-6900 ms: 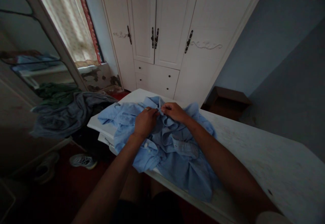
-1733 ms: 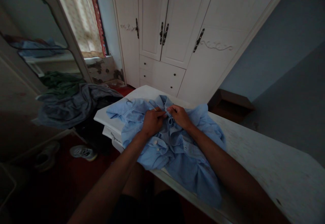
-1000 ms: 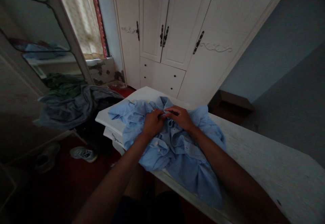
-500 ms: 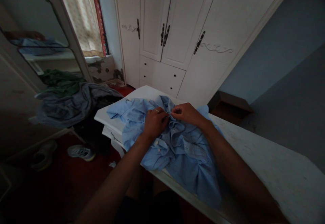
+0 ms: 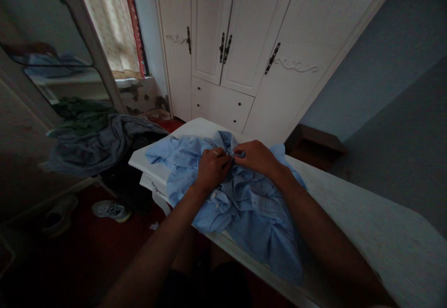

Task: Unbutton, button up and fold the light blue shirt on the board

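A crumpled light-blue button-up shirt (image 5: 265, 224) lies on the white table (image 5: 363, 210), with part of it hanging over the near edge. My left hand (image 5: 213, 168), with a ring on one finger, pinches the shirt's fabric near the collar. Right beside it, my right hand (image 5: 256, 156) is closed on a fold of the same shirt, thumb and fingertips together. The fingertips of both hands almost meet, and the exact bit of cloth between them is too small and dark to make out. Pale buttons show on the shirt below my left hand.
A white wardrobe (image 5: 223, 98) with dark handles stands behind the table. Grey and green clothes (image 5: 94, 142) are heaped at the left, below a mirror (image 5: 45, 28). Shoes (image 5: 111, 210) lie on the red floor. A brown box-like piece (image 5: 314, 147) sits at the right wall.
My right hand's fingers have curled and shifted slightly, and a small fold of shirt now shows between them. My left hand stays nearly where it was. The view has moved a little.
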Motion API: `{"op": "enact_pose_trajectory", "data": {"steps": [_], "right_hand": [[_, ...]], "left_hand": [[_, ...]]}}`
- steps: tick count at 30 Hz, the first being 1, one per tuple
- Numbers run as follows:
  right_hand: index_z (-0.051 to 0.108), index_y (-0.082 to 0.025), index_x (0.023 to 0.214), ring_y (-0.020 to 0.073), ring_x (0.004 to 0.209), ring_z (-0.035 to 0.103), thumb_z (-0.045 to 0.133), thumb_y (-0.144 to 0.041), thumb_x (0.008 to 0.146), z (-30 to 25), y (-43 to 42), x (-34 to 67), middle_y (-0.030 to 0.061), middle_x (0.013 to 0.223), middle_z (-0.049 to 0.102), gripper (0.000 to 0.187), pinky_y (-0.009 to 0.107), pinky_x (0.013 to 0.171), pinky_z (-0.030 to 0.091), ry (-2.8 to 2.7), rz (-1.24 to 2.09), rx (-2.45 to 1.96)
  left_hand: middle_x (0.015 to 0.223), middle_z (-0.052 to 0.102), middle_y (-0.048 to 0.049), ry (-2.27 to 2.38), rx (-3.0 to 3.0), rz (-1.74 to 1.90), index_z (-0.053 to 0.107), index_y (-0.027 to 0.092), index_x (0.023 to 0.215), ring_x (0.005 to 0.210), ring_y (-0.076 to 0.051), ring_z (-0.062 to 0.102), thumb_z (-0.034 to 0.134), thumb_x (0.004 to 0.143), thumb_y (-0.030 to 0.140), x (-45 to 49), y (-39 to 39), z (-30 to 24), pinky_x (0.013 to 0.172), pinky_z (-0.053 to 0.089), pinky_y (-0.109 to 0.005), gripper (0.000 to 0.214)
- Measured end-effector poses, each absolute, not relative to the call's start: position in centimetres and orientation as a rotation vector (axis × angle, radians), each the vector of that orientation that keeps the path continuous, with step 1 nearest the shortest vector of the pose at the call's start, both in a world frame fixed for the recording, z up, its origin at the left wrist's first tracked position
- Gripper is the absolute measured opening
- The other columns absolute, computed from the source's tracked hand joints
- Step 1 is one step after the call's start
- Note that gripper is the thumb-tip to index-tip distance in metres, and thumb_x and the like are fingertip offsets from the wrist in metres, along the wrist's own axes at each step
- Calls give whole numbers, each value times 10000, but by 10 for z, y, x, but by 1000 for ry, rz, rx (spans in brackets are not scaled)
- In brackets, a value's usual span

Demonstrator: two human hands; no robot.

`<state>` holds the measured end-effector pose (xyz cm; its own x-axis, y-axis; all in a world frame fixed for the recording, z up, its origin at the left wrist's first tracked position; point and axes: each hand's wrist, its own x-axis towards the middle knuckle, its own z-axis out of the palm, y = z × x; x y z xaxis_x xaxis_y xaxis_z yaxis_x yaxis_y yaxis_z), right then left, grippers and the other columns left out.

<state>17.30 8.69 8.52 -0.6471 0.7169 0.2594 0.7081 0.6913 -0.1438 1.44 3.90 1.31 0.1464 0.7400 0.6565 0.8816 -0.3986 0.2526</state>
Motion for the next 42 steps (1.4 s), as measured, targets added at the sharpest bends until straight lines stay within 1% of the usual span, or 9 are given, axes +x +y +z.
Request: {"op": "enact_pose_trajectory", "data": {"steps": [5, 10, 13, 16, 21, 24, 31, 36, 42], "right_hand": [[755, -175, 835, 211, 751, 662, 548, -313, 844, 87, 81, 167, 89, 806, 740, 249, 271, 639, 384, -2754, -277, -1260], [730, -156, 811, 209, 720, 644, 513, -296, 870, 87, 81, 166, 112, 788, 723, 265, 274, 613, 355, -2788, -303, -1294], [703, -150, 776, 186, 694, 616, 516, -259, 856, 82, 89, 171, 87, 754, 702, 231, 267, 611, 350, -2773, -77, -1208], [671, -147, 765, 151, 643, 586, 527, -248, 825, 73, 99, 178, 39, 691, 663, 186, 246, 592, 361, -2661, 327, -1116], [605, -166, 722, 120, 516, 538, 553, -348, 776, 59, 113, 186, -24, 554, 570, 197, 227, 513, 388, -2415, 955, -1041], [594, -174, 702, 111, 485, 535, 619, -398, 723, 54, 118, 188, -37, 530, 560, 226, 220, 486, 402, -2286, 1188, -1022], [625, -163, 706, 102, 469, 542, 714, -439, 654, 40, 124, 188, -31, 521, 587, 295, 209, 467, 413, -2076, 1388, -1016], [659, -153, 737, 95, 471, 535, 728, -427, 653, 33, 126, 185, -22, 542, 608, 295, 200, 455, 393, -2009, 1344, -1023], [685, -151, 759, 96, 504, 528, 692, -421, 692, 31, 120, 179, 1, 627, 652, 278, 206, 471, 382, -1990, 1261, -996]], "left_hand": [[835, 660, -42, -1546, -2210, -1115, 752, 245, 876, 803, -186, 580, 586, 881, 269, 15, 39, 12, 712, 368, -340, 168], [863, 667, -47, -1585, -2224, -1085, 743, 233, 865, 830, -194, 590, 586, 880, 269, 16, 37, 14, 724, 370, -346, 162], [882, 672, -43, -1648, -2235, -1093, 734, 224, 882, 853, -199, 602, 599, 869, 273, 17, 36, 16, 731, 374, -345, 144], [905, 675, -50, -1715, -2232, -1076, 724, 219, 928, 875, -209, 607, 579, 881, 286, 18, 35, 16, 734, 379, -342, 167], [946, 676, -60, -1785, -2219, -1065, 720, 232, 987, 882, -210, 610, 526, 913, 299, 18, 35, 14, 740, 388, -335, 219], [957, 678, -54, -1790, -2251, -1069, 716, 247, 1036, 886, -207, 616, 534, 906, 285, 17, 37, 13, 745, 396, -333, 227], [979, 674, -69, -1804, -2296, -1003, 703, 229, 1048, 896, -218, 621, 495, 909, 293, 17, 38, 15, 772, 422, -346, 258], [937, 671, -74, -1875, -2327, -1016, 718, 210, 990, 863, -229, 628, 510, 892, 460, 17, 39, 18, 769, 439, -349, 340], [941, 692, -56, -2105, -2303, -1172, 726, 197, 979, 850, -198, 635, 565, 869, 463, 15, 46, 15, 738, 450, -289, 329]]}}
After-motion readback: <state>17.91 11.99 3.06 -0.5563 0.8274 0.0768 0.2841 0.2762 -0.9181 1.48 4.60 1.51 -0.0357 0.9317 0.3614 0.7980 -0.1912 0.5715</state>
